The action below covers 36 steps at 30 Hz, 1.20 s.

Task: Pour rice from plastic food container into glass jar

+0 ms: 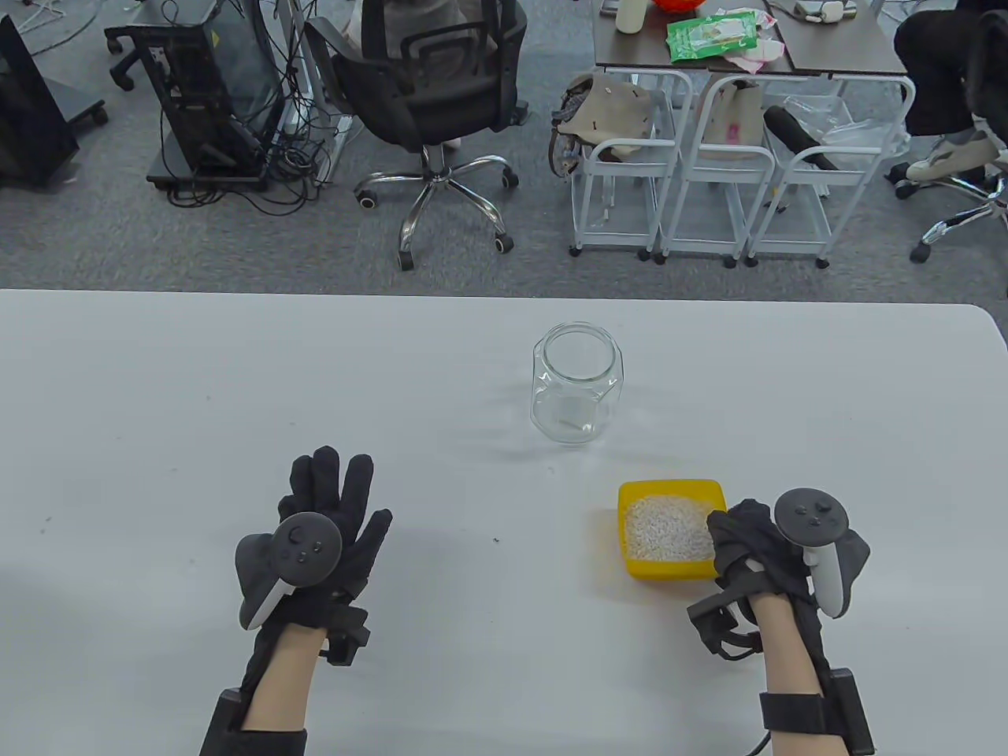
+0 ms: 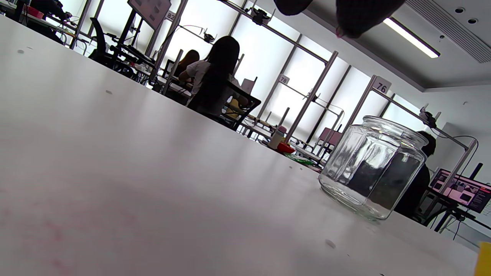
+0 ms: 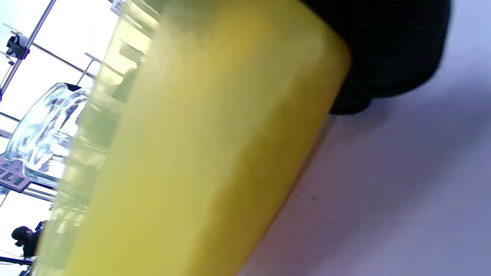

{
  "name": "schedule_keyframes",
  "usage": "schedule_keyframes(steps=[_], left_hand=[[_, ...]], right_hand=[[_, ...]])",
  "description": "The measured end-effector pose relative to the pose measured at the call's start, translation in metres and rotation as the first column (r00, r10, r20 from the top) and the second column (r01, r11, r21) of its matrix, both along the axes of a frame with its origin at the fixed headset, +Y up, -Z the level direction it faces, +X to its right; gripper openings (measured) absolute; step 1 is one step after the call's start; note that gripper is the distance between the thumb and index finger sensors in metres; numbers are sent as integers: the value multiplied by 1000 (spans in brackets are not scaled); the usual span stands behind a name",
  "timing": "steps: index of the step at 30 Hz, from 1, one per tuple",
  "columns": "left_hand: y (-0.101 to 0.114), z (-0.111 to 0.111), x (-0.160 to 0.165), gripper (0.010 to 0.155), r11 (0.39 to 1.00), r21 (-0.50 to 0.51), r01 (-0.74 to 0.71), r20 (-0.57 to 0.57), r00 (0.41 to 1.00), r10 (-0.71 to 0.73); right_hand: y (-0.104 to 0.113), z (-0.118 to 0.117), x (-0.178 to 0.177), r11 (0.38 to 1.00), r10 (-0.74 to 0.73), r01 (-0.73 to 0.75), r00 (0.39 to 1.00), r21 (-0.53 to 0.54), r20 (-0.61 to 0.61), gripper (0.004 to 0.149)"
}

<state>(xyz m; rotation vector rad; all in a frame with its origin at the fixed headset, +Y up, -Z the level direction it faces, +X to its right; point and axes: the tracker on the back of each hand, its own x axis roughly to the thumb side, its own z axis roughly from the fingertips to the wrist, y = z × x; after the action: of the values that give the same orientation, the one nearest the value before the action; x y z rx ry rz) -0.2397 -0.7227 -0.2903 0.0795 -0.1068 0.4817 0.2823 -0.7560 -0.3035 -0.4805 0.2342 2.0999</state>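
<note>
Table view shows the right hand (image 1: pixel 760 551) gripping the light, flexible yellow container (image 1: pixel 672 529) of rice (image 1: pixel 668 528) by its right wall, while the left hand (image 1: pixel 319 535) rests spread and empty.

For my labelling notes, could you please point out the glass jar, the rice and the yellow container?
glass jar (image 1: pixel 577 394): table view, clear side wall.
rice (image 1: pixel 669 529): table view, middle of the white heap.
yellow container (image 1: pixel 671 489): table view, far rim.

yellow container (image 1: pixel 671 492), white rice (image 1: pixel 668 529), seemingly clear jar (image 1: pixel 576 384)
</note>
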Motion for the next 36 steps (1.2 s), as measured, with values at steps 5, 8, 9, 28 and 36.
schedule_keyframes(steps=[5, 8, 9, 28, 36], left_hand=[[0, 0, -2, 69, 1000, -2, -13, -4, 1000, 13], [0, 0, -3, 69, 1000, -5, -21, -7, 1000, 21], [0, 0, -4, 69, 1000, -7, -22, -6, 1000, 22], [-1, -1, -5, 69, 998, -19, -63, 4, 998, 63], [-1, -1, -6, 69, 996, -21, -87, 7, 996, 87]], right_hand=[[-6, 1, 3, 978, -209, 209, 978, 25, -11, 58], [-4, 3, 3, 958, -279, 278, 960, 75, 2, 63], [-1, 4, 4, 951, -297, 295, 955, 93, 9, 64], [100, -37, -6, 926, -236, 206, 970, 317, 57, 66], [144, -83, -32, 938, -117, 77, 988, 339, 99, 67]])
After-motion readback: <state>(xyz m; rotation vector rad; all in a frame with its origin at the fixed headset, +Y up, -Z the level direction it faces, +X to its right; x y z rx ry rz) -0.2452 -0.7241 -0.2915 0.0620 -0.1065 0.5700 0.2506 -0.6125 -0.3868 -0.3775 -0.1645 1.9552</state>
